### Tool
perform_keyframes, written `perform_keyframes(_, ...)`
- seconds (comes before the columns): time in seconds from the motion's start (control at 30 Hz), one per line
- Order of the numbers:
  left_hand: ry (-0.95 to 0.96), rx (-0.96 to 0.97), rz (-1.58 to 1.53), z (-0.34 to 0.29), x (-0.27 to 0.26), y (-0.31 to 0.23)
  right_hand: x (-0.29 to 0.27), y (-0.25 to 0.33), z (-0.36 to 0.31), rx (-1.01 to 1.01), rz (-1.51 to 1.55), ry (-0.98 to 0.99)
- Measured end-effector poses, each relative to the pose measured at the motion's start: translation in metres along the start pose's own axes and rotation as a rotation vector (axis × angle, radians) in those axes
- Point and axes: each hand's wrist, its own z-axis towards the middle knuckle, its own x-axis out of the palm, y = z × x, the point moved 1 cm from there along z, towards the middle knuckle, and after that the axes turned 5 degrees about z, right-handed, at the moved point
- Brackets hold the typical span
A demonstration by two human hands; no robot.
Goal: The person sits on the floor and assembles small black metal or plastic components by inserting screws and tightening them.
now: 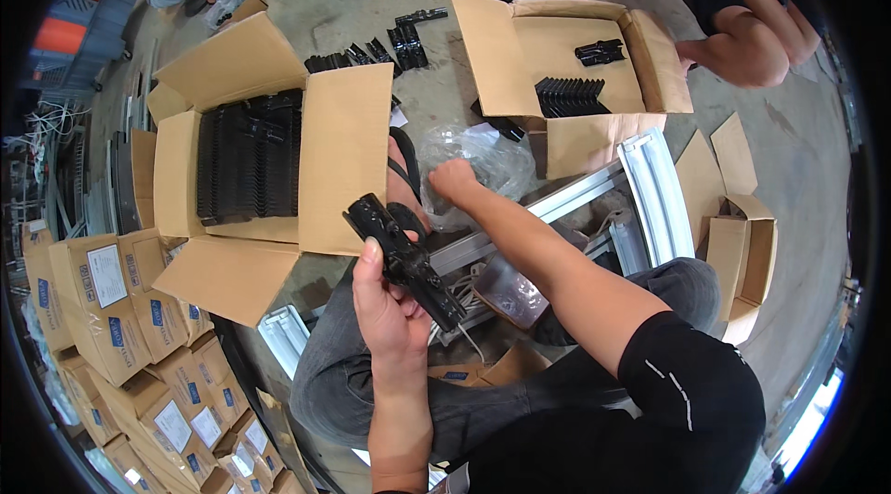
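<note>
My left hand (394, 308) is closed around a black metal bracket (406, 262) of channel shape, held tilted above my lap. Farther off, my right hand (452, 180) is a fist at the edge of a clear plastic bag (492, 155) on the floor. What its fingers grip, if anything, is hidden. To the left stands an open cardboard box (345, 155) with tight rows of black brackets (249, 160) inside. Another open box (594, 136), beyond the bag, holds a row of black parts (571, 98) and one loose bracket (600, 52).
Several black brackets (408, 46) lie on the floor between the boxes. A white metal frame (656, 206) and a small box (510, 290) sit by my knees. Closed cartons (172, 383) are stacked at lower left. Other people (752, 20) sit at the far side.
</note>
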Motion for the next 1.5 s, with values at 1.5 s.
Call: perform_keyframes(1.5, 0.943, -0.317, 0.713, -0.023, 0.016, 0.076, -0.245, 0.009, -0.311, -0.410, 0.804, 0.220)
